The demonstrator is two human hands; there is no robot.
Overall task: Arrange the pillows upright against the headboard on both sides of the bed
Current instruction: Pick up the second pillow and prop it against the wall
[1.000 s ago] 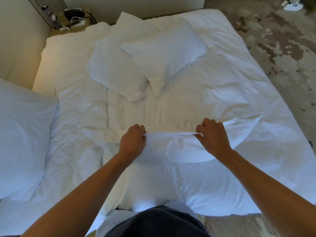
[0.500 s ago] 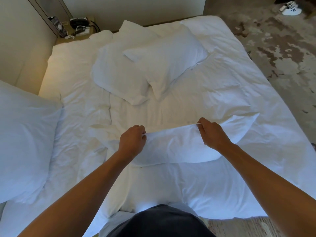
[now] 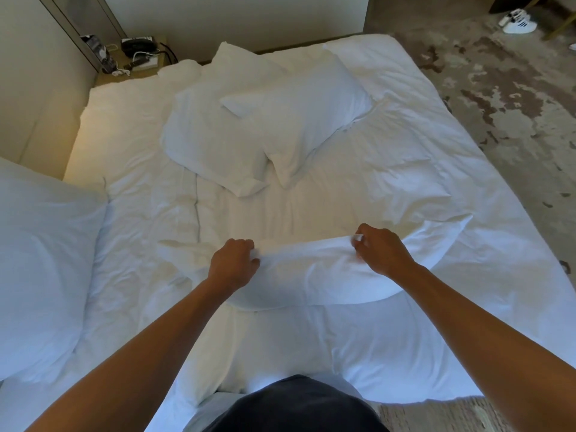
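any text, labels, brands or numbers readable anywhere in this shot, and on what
None can be read.
Phone and clutter on the nightstand: any print is too small and blurred.
Dark packet by the wall: markings blurred, unreadable.
White shoe on the floor: dark stripes only, no legible brand.
Pillow gripped by the left hand and right hand: no label visible.
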